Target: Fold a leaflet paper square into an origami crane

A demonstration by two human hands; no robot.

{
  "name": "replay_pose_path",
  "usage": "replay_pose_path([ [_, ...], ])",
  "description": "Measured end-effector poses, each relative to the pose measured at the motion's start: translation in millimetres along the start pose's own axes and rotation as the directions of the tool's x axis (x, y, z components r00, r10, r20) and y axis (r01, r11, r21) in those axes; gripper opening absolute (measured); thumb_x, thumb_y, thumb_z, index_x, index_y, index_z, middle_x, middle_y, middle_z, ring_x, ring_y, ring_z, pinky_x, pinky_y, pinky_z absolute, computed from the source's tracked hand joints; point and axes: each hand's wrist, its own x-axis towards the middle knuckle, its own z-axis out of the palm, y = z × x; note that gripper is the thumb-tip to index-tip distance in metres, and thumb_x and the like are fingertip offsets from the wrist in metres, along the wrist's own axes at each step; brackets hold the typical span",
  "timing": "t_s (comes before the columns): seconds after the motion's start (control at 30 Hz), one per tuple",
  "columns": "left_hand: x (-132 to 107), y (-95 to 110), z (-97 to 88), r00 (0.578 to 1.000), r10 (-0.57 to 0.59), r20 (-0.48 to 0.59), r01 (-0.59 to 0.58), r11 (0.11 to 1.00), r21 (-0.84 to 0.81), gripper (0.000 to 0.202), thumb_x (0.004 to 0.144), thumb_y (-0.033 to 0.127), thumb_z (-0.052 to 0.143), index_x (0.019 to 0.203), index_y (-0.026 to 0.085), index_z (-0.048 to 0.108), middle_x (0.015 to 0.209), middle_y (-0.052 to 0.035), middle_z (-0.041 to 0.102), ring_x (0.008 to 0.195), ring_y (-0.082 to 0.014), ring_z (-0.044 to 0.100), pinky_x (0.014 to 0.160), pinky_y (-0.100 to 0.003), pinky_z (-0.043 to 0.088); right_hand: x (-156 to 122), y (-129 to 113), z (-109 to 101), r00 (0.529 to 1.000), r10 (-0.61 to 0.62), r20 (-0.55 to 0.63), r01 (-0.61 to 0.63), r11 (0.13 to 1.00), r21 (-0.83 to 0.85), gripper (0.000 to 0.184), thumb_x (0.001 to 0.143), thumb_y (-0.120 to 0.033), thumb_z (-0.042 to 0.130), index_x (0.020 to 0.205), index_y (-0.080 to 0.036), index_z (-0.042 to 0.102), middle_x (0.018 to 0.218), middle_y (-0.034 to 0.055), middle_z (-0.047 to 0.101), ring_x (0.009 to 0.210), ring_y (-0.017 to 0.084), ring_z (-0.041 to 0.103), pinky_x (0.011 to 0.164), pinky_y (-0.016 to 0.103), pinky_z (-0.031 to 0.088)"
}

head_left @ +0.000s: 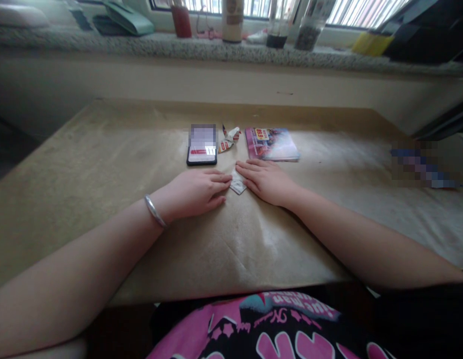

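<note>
A small piece of folded white paper (pixel 238 184) lies flat on the table, its pointed end toward me. My left hand (pixel 205 189) rests palm down beside it, fingers stretched out and fingertips at its left edge. From the right, my right hand (pixel 267 179) lies flat with its fingers over the paper's upper right part, hiding some of it. Just beyond the hands stands a folded paper crane (pixel 230 138) with printed colours. Left of the crane is a phone (pixel 202 147) with a lit screen. To its right lies a stack of pink printed paper (pixel 272 144).
The table (pixel 171 259) has a tan cover and reaches to the wall. A blurred bluish item (pixel 422 167) lies at the far right. Above the wall, a speckled stone sill (pixel 201 49) carries a red container (pixel 181 20), several jars and a dark object with yellow.
</note>
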Motion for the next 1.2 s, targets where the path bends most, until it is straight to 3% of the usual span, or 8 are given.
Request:
replay_pose_path([
  [0.23, -0.5, 0.9, -3.0, 0.999, -0.036, -0.011, 0.036, 0.999, 0.002, 0.039, 0.091, 0.029, 0.048, 0.123, 0.013, 0.063, 0.130, -0.0083, 0.062, 0.119, -0.0231, 0.059, 0.102, -0.037, 0.049, -9.3, 7.6, -2.0, 0.985, -0.080, -0.155, 0.093, 0.993, 0.078, 0.031, 0.094, -0.032, 0.051, 0.112, -0.021, 0.073, 0.119, 0.0068, 0.070, 0.104, 0.023, 0.064, 0.094, 0.036, 0.049],
  [0.47, -0.9, 3.5, -7.2, 0.999, -0.052, 0.016, 0.052, 0.999, -0.005, 0.042, 0.092, 0.034, 0.050, 0.127, 0.015, 0.060, 0.132, -0.0088, 0.061, 0.119, -0.0233, 0.058, 0.102, -0.037, 0.049, -20.0, 3.0, -6.5, 0.946, -0.250, -0.207, 0.267, 0.962, 0.061, 0.029, 0.093, -0.024, 0.050, 0.111, -0.023, 0.073, 0.112, 0.0071, 0.072, 0.101, 0.022, 0.062, 0.090, 0.038, 0.050],
  [0.7, -2.5, 2.0, -4.6, 0.999, 0.017, -0.027, -0.017, 1.000, 0.027, 0.036, 0.092, 0.029, 0.049, 0.125, 0.022, 0.063, 0.129, -0.0083, 0.063, 0.117, -0.0238, 0.060, 0.096, -0.037, 0.052, -24.7, -0.3, -8.9, 0.932, -0.322, -0.165, 0.335, 0.940, 0.060, 0.032, 0.093, -0.025, 0.048, 0.115, -0.023, 0.071, 0.116, 0.0074, 0.071, 0.100, 0.022, 0.063, 0.086, 0.036, 0.052],
  [0.83, -3.0, -0.1, -2.6, 0.997, 0.036, -0.070, -0.035, 0.999, 0.014, 0.037, 0.095, 0.027, 0.042, 0.125, 0.030, 0.063, 0.126, -0.0058, 0.065, 0.111, -0.0213, 0.063, 0.091, -0.034, 0.054, -26.2, -0.6, -14.1, 0.950, -0.296, -0.103, 0.303, 0.951, 0.059, 0.033, 0.094, -0.034, 0.047, 0.117, -0.026, 0.070, 0.117, 0.0070, 0.070, 0.102, 0.022, 0.062, 0.084, 0.036, 0.051],
  [1.0, -3.7, -2.5, -3.6, 0.999, 0.033, -0.031, -0.033, 0.999, -0.001, 0.042, 0.094, 0.023, 0.044, 0.131, 0.037, 0.057, 0.130, -0.0027, 0.063, 0.116, -0.0208, 0.061, 0.092, -0.034, 0.053, -26.2, -1.4, -18.8, 0.966, -0.251, -0.056, 0.255, 0.961, 0.109, 0.032, 0.094, -0.037, 0.048, 0.116, -0.030, 0.071, 0.118, 0.0049, 0.069, 0.103, 0.022, 0.062, 0.086, 0.036, 0.049],
  [1.2, -4.2, -3.9, -3.4, 1.000, -0.008, -0.013, 0.008, 0.999, -0.041, 0.040, 0.091, 0.021, 0.045, 0.125, 0.030, 0.063, 0.133, -0.0034, 0.061, 0.120, -0.0207, 0.059, 0.098, -0.035, 0.051, -24.3, -0.6, -14.8, 0.981, -0.153, -0.118, 0.181, 0.942, 0.282, 0.028, 0.093, -0.031, 0.050, 0.099, -0.026, 0.076, 0.108, 0.0047, 0.072, 0.098, 0.019, 0.064, 0.087, 0.033, 0.049],
])
